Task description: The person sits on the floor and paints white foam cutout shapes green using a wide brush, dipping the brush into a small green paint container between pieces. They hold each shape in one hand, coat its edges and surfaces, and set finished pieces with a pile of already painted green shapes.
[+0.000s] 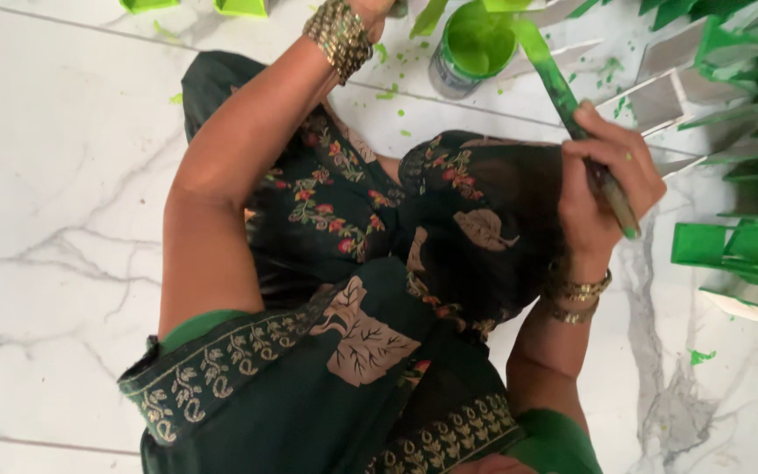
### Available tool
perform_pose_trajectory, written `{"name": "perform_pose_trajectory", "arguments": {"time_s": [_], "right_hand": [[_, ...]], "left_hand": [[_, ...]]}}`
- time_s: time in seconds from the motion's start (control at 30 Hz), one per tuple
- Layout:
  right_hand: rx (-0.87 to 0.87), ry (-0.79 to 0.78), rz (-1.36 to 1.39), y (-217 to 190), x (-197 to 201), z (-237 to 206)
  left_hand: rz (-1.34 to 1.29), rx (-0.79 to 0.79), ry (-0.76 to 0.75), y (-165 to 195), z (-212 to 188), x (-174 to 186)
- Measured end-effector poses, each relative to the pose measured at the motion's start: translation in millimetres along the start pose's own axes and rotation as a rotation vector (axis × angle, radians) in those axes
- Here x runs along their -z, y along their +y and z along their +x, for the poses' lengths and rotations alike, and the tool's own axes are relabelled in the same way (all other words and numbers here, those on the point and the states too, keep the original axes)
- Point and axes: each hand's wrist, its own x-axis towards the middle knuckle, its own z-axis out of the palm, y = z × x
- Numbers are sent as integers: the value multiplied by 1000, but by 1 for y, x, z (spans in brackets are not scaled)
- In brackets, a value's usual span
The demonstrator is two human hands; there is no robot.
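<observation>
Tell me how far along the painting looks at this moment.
Partly done. Several frame pieces at the right are already green, and green drips mark the marble floor. In hand: the right hand grips a paint-coated brush with its tip at the open can of green paint. The left hand is mostly out of view. Left: the pieces beside the can still show bare grey faces.

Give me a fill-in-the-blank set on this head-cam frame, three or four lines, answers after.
1. The right hand grips a paintbrush smeared with ____ paint.
2. The brush tip reaches toward an open paint ____ on the floor.
3. The left hand, mostly cut off by the frame's top edge, has stacked gold ____ on its wrist.
4. Paint drips spot the white ____ floor.

Answers: green; can; bangles; marble
</observation>
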Motion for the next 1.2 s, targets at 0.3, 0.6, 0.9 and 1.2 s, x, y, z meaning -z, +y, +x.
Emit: {"name": "perform_pose_trajectory", "arguments": {"time_s": [0.3,0.6,0.9,1.2], "right_hand": [[36,104,-21,38,-22,21],[-111,33,12,38,-22,30],[-6,24,-55,4,2,7],[1,57,-42,22,-17,13]], "left_hand": [[5,17,-23,-1,6,-3],[3,26,-33,-2,5,-3],[3,29,-35,-12,13,4],[0,29,-47,-16,14,1]]}}
